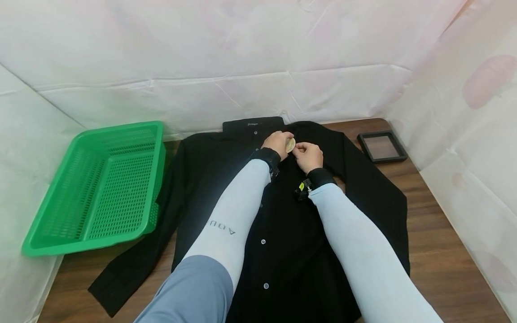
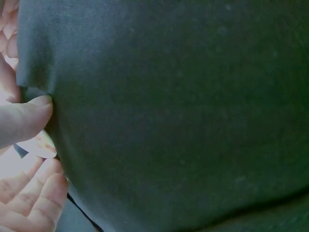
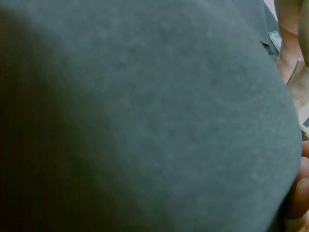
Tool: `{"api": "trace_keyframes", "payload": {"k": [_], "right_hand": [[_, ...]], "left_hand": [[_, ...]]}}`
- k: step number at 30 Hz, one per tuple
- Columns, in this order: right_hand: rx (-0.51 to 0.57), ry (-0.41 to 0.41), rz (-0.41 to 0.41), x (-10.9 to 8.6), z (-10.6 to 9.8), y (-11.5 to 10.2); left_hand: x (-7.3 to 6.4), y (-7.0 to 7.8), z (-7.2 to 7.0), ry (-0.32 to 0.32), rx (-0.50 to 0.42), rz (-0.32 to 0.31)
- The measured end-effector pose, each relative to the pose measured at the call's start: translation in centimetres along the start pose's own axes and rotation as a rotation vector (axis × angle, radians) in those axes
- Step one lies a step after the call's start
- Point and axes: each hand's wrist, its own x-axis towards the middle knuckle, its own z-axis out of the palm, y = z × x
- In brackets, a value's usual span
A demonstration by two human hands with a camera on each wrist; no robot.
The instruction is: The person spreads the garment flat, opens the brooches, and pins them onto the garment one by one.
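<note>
A black button-up shirt (image 1: 282, 224) lies spread on the table, collar at the far side. Over its upper chest, my left hand (image 1: 277, 142) pinches a small round, yellowish badge (image 1: 290, 145). My right hand (image 1: 308, 156) has thumb and forefinger curled together at the badge's right edge. In the left wrist view, a thumb (image 2: 36, 113) presses by a fold of the dark cloth, with part of the badge (image 2: 47, 147) below it. Dark cloth fills most of the right wrist view; fingers (image 3: 300, 188) show at its right edge. The back of the badge is hidden.
At the left stands a green plastic basket (image 1: 93, 243), overlapping the shirt's left sleeve. A small black-framed tray (image 1: 373, 159) lies at the back right of the wooden table (image 1: 436, 224). White sheets (image 1: 242, 45) hang behind and at both sides.
</note>
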Motion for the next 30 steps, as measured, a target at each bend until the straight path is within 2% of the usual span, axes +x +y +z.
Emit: {"api": "trace_keyframes", "payload": {"k": [9,19,30], "right_hand": [[0.031,0.027,-0.002,-0.23,-0.25,0.49],[0.035,0.055,-0.011,-0.61,-0.53,0.43],[0.063,0.066,0.0,-0.76,-0.54,0.34]], "left_hand": [[-0.71,0.58,-0.35,-0.032,-0.002,0.041],[-0.32,0.04,0.2,-0.02,-0.022,0.088],[-0.88,0.35,-0.07,-0.019,-0.047,0.063]]}}
